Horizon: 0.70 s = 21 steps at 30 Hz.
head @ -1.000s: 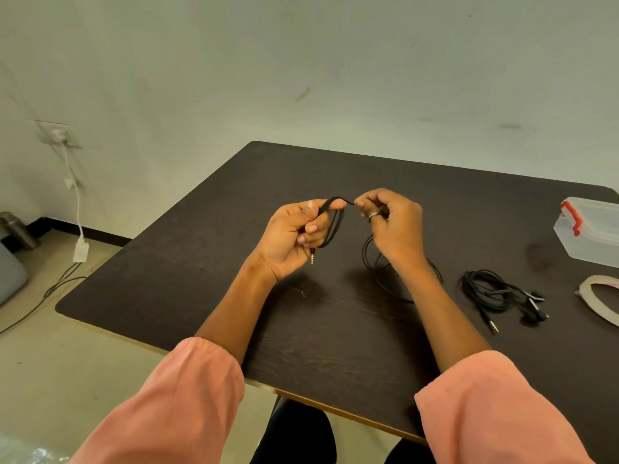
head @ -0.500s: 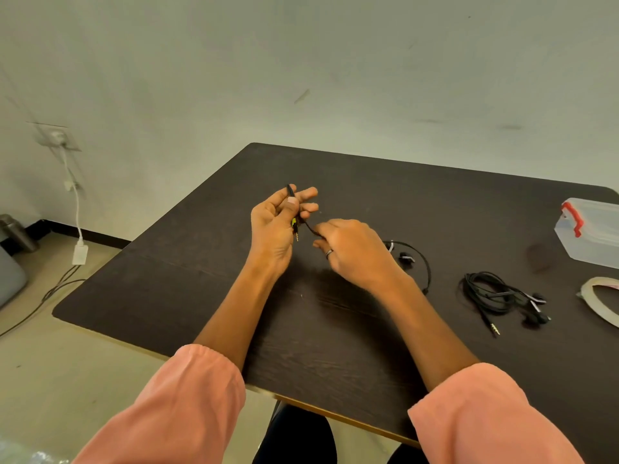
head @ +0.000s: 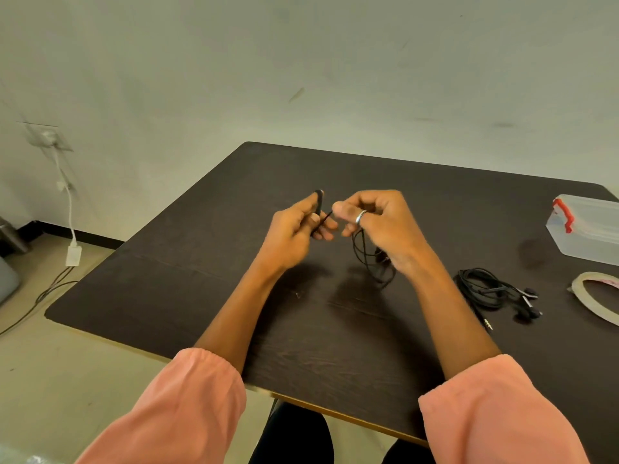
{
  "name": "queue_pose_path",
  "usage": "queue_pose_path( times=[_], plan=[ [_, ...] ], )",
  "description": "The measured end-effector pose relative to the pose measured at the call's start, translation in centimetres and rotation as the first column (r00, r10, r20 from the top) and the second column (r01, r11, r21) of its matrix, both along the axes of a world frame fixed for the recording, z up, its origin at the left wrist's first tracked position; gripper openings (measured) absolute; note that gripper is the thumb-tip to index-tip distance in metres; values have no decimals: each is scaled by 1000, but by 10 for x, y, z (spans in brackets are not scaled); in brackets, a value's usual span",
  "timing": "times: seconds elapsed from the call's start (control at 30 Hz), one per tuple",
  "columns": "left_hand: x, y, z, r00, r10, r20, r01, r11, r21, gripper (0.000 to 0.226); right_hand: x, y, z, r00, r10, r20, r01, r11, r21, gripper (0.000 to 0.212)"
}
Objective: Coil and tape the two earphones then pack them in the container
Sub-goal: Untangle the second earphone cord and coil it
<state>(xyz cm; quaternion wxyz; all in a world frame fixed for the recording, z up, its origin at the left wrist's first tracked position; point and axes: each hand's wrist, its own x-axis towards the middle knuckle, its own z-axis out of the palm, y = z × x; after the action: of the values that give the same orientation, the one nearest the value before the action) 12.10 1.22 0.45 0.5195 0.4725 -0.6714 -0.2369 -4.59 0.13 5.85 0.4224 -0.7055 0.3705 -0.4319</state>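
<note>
The dark brown wooden table (head: 335, 346) fills the middle of the view, and both forearms reach over its near edge, coming out of loose salmon-pink sleeves (head: 187, 406). The arms are raised from the table top and bend inward, so the two hands meet close together above the middle of the table.

The left hand (head: 294, 229) is curled nearly closed, with its back toward the camera; its fingers hold a small loop of the thin black earphone cable (head: 363, 252), which stands up above the fingers. The right hand (head: 382, 222) is also curled almost closed and pinches the same cable between thumb and forefinger; a silver ring (head: 361, 216) sits on one finger. A short piece of cable runs tight between the two hands, and the rest hangs down in loose loops under the right hand toward the table.

To the right, well apart from the hands, the second black earphone (head: 492, 293) lies in a rough bundle on the table. Farther right stands the clear plastic container with red latch (head: 586, 229), and near it lies the pale roll of tape (head: 593, 296), partly cut by the frame edge
</note>
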Motion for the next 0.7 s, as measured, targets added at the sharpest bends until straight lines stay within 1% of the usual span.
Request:
queue_pose_path(
  times=[0.07,0.1,0.17,0.2,0.23,0.3,0.37,0.4,0.43,0.47,0.53,0.63,0.67,0.7],
  plan=[
    [-4,3,3,994,-104,-36,107,989,98,32,-14,-5,5,990,-59,129,52,997,52,20],
    [-7,6,4,987,-149,-63,156,978,137,32,-19,-8,6,983,-81,163,70,995,73,22],
    [-10,10,8,974,-212,-83,222,963,155,30,-24,-12,5,980,-110,163,95,991,97,22],
    [-10,12,10,970,-229,-83,239,960,144,28,-24,-13,4,983,-120,138,108,990,91,21],
    [-10,12,11,969,-230,-92,241,961,136,26,-25,-15,2,987,-129,96,123,990,66,20],
    [-8,9,11,976,-155,-151,175,976,132,25,-28,-18,0,990,-140,-35,139,990,-24,14],
    [-5,5,10,971,-39,-236,68,991,119,27,-32,-23,-2,959,-154,-238,127,984,-127,10],
    [-3,4,10,960,9,-280,22,994,110,28,-35,-26,-5,910,-194,-366,125,971,-202,10],
    [-1,3,10,943,51,-328,-17,994,105,29,-36,-28,-6,842,-255,-475,125,949,-289,11],
    [1,2,10,919,90,-384,-52,993,108,29,-37,-28,-7,783,-317,-535,126,924,-362,12],
    [6,1,11,847,143,-511,-86,987,132,29,-37,-27,-6,719,-411,-560,148,879,-454,17],
    [9,0,12,740,175,-650,-91,983,162,30,-38,-34,-3,577,-553,-601,184,805,-564,19],
    [10,0,12,712,181,-678,-87,981,171,31,-40,-37,-1,558,-582,-591,208,788,-579,19],
    [10,0,12,689,188,-700,-85,980,179,30,-41,-39,2,600,-570,-562,243,798,-551,20]
  ],
)
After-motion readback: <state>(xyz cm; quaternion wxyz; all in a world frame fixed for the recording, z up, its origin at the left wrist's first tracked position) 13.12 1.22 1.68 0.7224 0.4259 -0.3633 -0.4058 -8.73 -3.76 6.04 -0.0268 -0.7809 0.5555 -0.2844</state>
